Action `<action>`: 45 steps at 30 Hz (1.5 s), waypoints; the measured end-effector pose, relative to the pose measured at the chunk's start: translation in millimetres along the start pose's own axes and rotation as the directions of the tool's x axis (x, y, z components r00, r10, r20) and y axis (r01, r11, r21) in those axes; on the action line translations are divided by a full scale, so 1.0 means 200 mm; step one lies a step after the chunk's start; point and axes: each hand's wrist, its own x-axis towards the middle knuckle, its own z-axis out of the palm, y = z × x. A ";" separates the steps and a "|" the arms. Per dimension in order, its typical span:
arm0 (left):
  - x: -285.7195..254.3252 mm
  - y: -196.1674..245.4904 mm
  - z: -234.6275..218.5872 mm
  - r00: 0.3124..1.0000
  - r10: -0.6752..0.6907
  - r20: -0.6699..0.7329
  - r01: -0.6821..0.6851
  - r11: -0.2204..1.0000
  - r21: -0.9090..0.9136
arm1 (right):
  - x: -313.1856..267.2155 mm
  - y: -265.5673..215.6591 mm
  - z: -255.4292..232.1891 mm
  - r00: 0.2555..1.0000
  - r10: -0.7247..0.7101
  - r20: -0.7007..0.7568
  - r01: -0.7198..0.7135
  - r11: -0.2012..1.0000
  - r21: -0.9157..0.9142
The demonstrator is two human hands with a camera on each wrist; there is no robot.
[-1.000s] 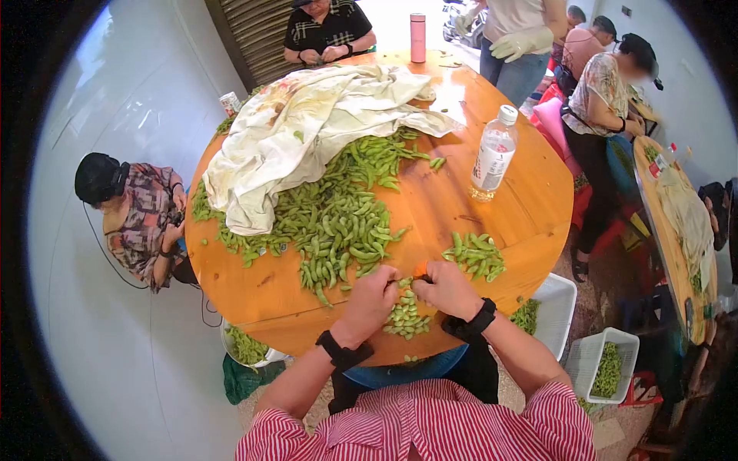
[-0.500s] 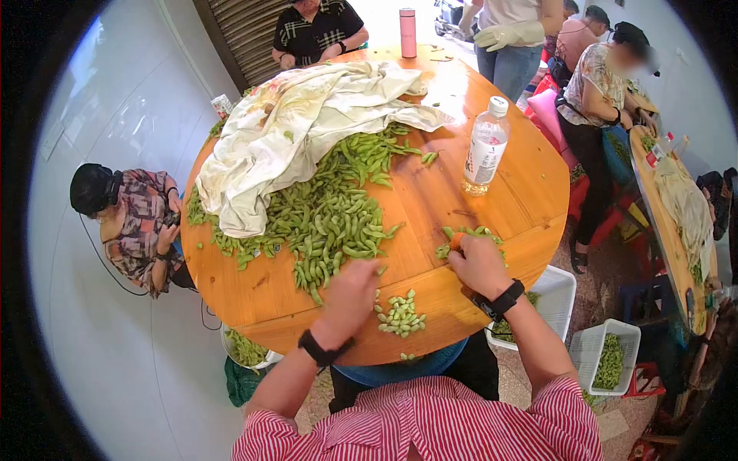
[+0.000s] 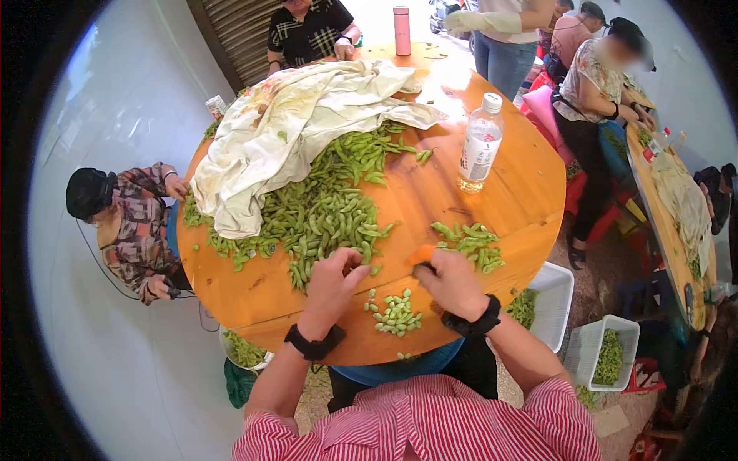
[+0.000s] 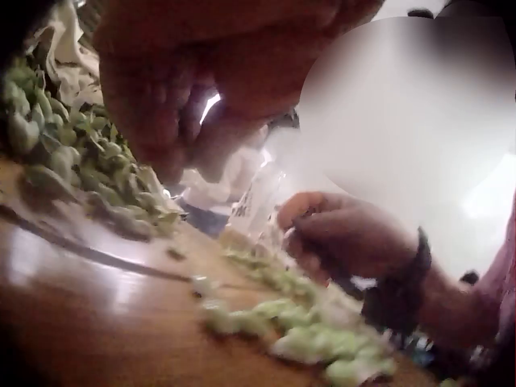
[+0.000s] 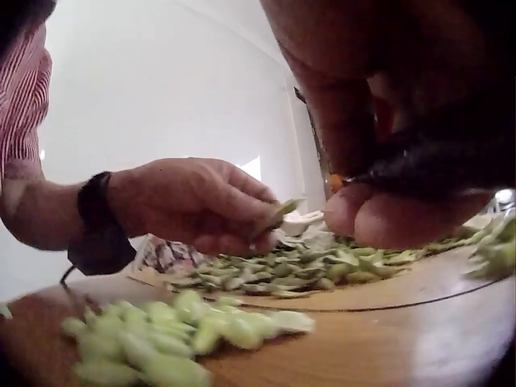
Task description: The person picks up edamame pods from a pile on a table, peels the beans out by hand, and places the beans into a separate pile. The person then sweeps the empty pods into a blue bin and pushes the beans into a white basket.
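In the head view my left hand (image 3: 332, 286) is above the near part of the round table (image 3: 430, 173), beside the large heap of green bean pods (image 3: 327, 223). The right wrist view shows its thumb and fingers pinching one bean pod (image 5: 280, 216). My right hand (image 3: 455, 286) is curled round a dark, slim object (image 5: 435, 157), whose kind I cannot tell. Something orange (image 3: 421, 254) shows at its index finger. Between and below the hands lies a small pile of shelled beans (image 3: 398, 315). A smaller pile of pods (image 3: 475, 247) lies just beyond the right hand.
A stained white cloth (image 3: 288, 127) covers the back of the heap. A clear bottle (image 3: 481, 146) and a pink flask (image 3: 401, 32) stand on the table. White baskets (image 3: 555, 296) are on the floor at right. Several people surround this table and another table (image 3: 676, 215).
My right hand went out to the small pod pile, then came back left toward the beans. My left hand moved left from the right hand, then rose slightly. Beans on the table became uncovered.
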 end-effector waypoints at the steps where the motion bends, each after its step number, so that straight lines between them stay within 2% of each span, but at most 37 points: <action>1: -0.02 0.02 0.02 0.990 -0.130 0.060 0.140 0.966 -0.217 | -0.01 0.02 0.05 0.997 0.049 0.056 -0.056 0.990 0.132; 2: -0.03 0.05 0.04 0.959 -0.240 0.147 0.280 0.867 -0.411 | -0.01 0.03 0.09 0.989 0.089 0.116 -0.117 0.959 0.258; 3: -0.04 0.10 0.03 0.924 -0.292 0.247 0.380 0.777 -0.502 | 0.00 0.01 0.10 0.969 0.166 0.182 -0.219 0.921 0.322; 4: -0.05 0.12 0.05 0.923 -0.288 0.254 0.380 0.776 -0.504 | 0.00 -0.01 0.10 0.969 0.173 0.178 -0.223 0.921 0.319; 6: -0.08 0.13 0.08 0.927 -0.261 0.271 0.375 0.705 -0.602 | 0.01 -0.05 0.07 0.903 0.265 0.338 -0.397 0.816 0.421; 11: -0.10 0.13 0.11 0.934 -0.240 0.266 0.353 0.748 -0.562 | 0.01 -0.03 0.07 0.902 0.251 0.350 -0.388 0.828 0.406; 13: -0.11 0.14 0.14 0.961 -0.183 0.209 0.274 0.747 -0.606 | 0.00 -0.01 0.09 0.908 0.256 0.330 -0.377 0.845 0.380; 15: -0.11 0.14 0.14 0.963 -0.179 0.201 0.263 0.780 -0.567 | -0.01 0.02 0.12 0.952 0.238 0.193 -0.299 0.858 0.417; 16: -0.10 0.15 0.13 0.966 -0.174 0.193 0.252 0.812 -0.527 | -0.01 0.02 0.13 0.952 0.238 0.194 -0.300 0.858 0.417; 20: -0.10 0.15 0.14 0.954 -0.214 0.212 0.295 0.809 -0.509 | -0.01 -0.01 0.10 0.942 0.253 0.219 -0.326 0.843 0.428; 22: -0.11 0.16 0.14 0.974 -0.160 0.162 0.216 0.877 -0.430 | -0.01 -0.01 0.10 0.933 0.271 0.235 -0.352 0.821 0.450; 24: -0.11 0.17 0.15 0.982 -0.123 0.142 0.167 0.917 -0.362 | -0.01 0.01 0.12 0.968 0.199 0.156 -0.234 0.937 0.259; 26: -0.11 0.17 0.16 0.988 -0.081 0.131 0.116 0.949 -0.293 | -0.01 -0.04 0.09 0.980 0.165 0.113 -0.187 0.957 0.222; 27: -0.12 0.17 0.16 0.997 0.063 0.041 -0.054 0.982 -0.181 | -0.01 -0.06 0.08 0.990 0.124 0.073 -0.136 0.974 0.184; 28: -0.12 0.17 0.17 0.976 0.216 -0.030 -0.217 0.975 -0.053 | 0.00 -0.06 0.08 0.989 0.131 0.069 -0.142 0.973 0.183; 32: -0.11 0.14 0.17 0.950 0.305 -0.061 -0.308 0.949 -0.064 | 0.00 -0.05 0.06 0.996 0.056 0.071 -0.066 0.987 0.147; 33: -0.11 0.13 0.16 0.992 0.124 0.031 -0.110 0.955 -0.277 | 0.00 -0.05 0.05 0.995 0.024 0.095 -0.037 0.989 0.140; 34: -0.12 0.12 0.16 0.986 -0.042 0.159 0.111 0.884 -0.455 | 0.00 -0.06 0.04 0.995 0.027 0.095 -0.040 0.989 0.142; 35: -0.12 0.12 0.15 0.986 -0.044 0.162 0.114 0.884 -0.454 | 0.00 -0.07 0.03 0.994 0.000 0.110 -0.014 0.992 0.127; 37: -0.10 0.14 0.12 0.890 -0.247 0.383 0.452 0.581 -0.677 | 0.00 -0.07 0.03 0.992 -0.024 0.127 0.009 0.993 0.115; 38: -0.09 0.13 0.11 0.887 -0.251 0.387 0.458 0.579 -0.674 | 0.00 -0.05 0.04 0.993 -0.028 0.119 0.015 0.993 0.115; 40: -0.08 0.13 0.10 0.852 -0.257 0.457 0.523 0.468 -0.712 | -0.01 -0.05 0.05 0.993 -0.025 0.113 0.011 0.993 0.121; 42: -0.08 0.10 0.10 0.833 -0.266 0.485 0.552 0.449 -0.702 | -0.01 -0.07 0.03 0.989 0.030 0.148 -0.066 0.966 0.251; 44: -0.07 0.07 0.11 0.807 -0.215 0.550 0.590 0.272 -0.760 | 0.00 -0.05 0.04 0.987 0.017 0.160 -0.060 0.961 0.270; 45: -0.06 0.05 0.10 0.789 -0.179 0.588 0.615 0.239 -0.752 | -0.01 -0.05 0.04 0.957 0.134 0.259 -0.227 0.899 0.374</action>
